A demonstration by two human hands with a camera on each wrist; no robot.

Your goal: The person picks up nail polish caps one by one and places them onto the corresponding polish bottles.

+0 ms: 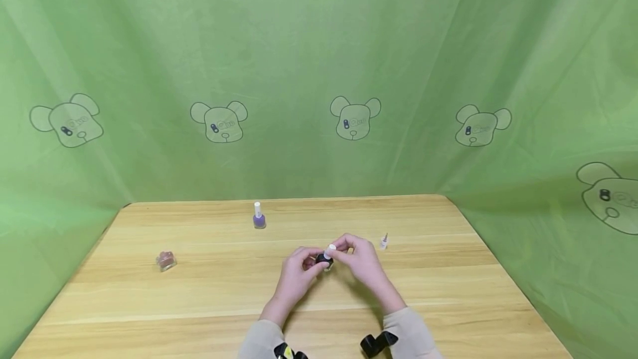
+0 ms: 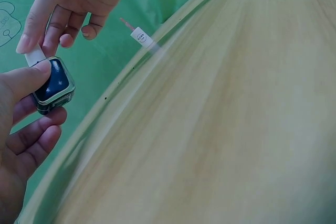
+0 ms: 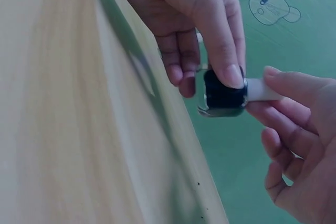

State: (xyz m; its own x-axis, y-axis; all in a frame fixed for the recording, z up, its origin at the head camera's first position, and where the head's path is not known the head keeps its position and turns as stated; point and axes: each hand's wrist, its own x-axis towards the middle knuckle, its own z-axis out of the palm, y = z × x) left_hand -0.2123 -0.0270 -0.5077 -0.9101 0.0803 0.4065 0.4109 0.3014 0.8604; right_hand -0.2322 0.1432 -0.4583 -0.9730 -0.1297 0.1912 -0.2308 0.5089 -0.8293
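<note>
My left hand [image 1: 293,278] holds a dark nail polish bottle [image 2: 55,85], thumb on one flat face and fingers around the other side. Its white cap [image 3: 261,89] is pinched between the thumb and forefinger of my right hand [image 1: 363,260]. Cap and bottle are together, tilted, in front of me at mid-table. In the left wrist view another white cap [image 2: 142,37] stands on the tabletop, its brush pointing up; the head view has it just right of my right hand. A pinkish bottle [image 1: 166,260] with no cap on it sits at the left.
A purple nail polish bottle [image 1: 259,220] with a white cap stands upright toward the back of the wooden table [image 1: 199,303]. Green curtains [image 1: 289,60] printed with bear heads hang behind the table and along both sides.
</note>
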